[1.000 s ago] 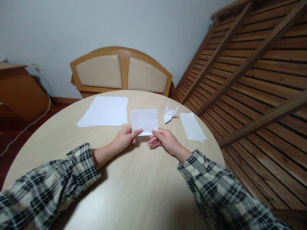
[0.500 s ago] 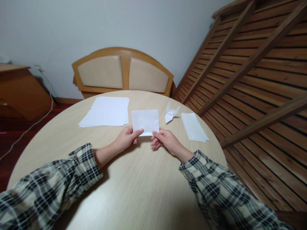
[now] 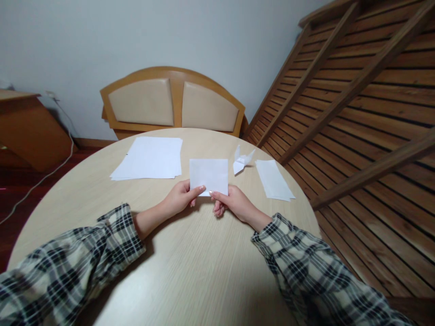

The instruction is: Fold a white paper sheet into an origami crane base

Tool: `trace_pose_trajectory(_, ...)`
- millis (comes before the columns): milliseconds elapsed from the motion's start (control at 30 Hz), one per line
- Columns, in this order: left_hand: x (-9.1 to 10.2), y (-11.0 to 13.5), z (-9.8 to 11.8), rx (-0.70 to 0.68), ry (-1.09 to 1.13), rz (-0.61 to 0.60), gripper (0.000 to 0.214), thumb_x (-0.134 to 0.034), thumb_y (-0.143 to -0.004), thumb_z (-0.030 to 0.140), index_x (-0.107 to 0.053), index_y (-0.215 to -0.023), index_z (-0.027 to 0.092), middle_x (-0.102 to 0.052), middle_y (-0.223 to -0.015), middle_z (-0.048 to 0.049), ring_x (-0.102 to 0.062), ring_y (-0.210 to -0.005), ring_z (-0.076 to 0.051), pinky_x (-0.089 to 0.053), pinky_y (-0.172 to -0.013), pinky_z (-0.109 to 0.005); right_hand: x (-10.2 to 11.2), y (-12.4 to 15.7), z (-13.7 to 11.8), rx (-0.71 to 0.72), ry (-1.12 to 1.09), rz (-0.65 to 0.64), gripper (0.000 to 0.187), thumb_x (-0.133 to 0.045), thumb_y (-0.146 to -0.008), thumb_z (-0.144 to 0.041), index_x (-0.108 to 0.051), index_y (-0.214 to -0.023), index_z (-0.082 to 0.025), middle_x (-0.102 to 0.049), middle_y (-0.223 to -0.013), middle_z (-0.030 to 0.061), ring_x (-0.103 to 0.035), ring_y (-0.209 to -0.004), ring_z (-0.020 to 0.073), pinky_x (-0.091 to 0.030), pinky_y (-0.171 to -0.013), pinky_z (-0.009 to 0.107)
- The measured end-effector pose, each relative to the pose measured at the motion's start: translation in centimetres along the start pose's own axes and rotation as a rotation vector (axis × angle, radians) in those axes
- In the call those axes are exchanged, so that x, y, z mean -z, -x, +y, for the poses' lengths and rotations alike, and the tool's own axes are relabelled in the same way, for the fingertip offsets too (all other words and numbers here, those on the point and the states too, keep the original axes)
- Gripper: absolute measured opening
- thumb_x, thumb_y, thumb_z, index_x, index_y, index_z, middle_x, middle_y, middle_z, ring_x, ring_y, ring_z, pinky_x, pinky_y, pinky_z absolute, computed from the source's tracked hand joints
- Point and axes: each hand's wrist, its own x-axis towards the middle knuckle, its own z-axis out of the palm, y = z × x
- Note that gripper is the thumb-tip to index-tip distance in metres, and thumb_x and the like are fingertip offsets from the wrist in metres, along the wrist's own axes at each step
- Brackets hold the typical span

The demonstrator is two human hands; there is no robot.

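Observation:
A small white rectangular sheet of paper is held up above the table's middle, tilted toward me. My left hand pinches its lower left part, thumb on the front face. With its thumb across the bottom edge, my right hand grips the lower right part, the other fingers curled below and behind. Both thumb tips lie close together near the bottom middle. The fingers behind the paper are partly hidden. Just beyond its right side sits a folded white paper crane.
A stack of white paper sheets lies at the back left of the round wooden table. Narrow white paper strips lie at the right. A padded headboard stands behind the table, and a slatted wooden panel leans at the right.
The paper has shifted slightly right and toward me in both hands. My right thumb has slid left along the bottom edge, nearer the left thumb.

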Motion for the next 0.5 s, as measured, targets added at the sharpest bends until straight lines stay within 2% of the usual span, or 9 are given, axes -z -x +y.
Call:
trace_pose_trajectory(167,-0.1,0.0,0.2,0.005,0.005,-0.038,0.045,-0.060,-0.078,0.060,-0.054,-0.071,0.016,-0.049,-0.044,0.0045,-0.040,-0.040,-0.009,-0.029,-0.041,-0.022,-0.6,0.0,0.0,0.012,-0.074,0.046,0.033,-0.073,-0.074,-0.044,-0.067,-0.077,-0.011,-0.070,-0.062,0.0064,-0.065,-0.053,0.0137,-0.056,-0.051,0.024)
trace_pose_trajectory(333,-0.1,0.0,0.3,-0.003,0.008,-0.046,0.044,-0.060,-0.080,0.059,-0.054,-0.071,0.016,-0.049,-0.045,0.0045,-0.040,-0.040,-0.009,-0.028,-0.041,-0.022,-1.2,0.2,-0.1,0.076,0.011,0.124,0.027,-0.070,-0.078,-0.039,-0.066,-0.074,-0.012,-0.066,-0.058,0.0050,-0.062,-0.049,0.0128,-0.055,-0.050,0.025)
trace_pose_trajectory(500,0.1,-0.1,-0.3,-0.004,0.030,-0.024,0.041,-0.061,-0.082,0.054,-0.052,-0.067,0.017,-0.050,-0.044,0.0040,-0.041,-0.039,-0.008,-0.030,-0.041,-0.021,-0.2,0.1,-0.3,0.029,-0.031,0.044,0.040,-0.066,-0.080,-0.051,-0.064,-0.072,-0.011,-0.069,-0.062,0.0072,-0.064,-0.049,0.0116,-0.053,-0.047,0.021)
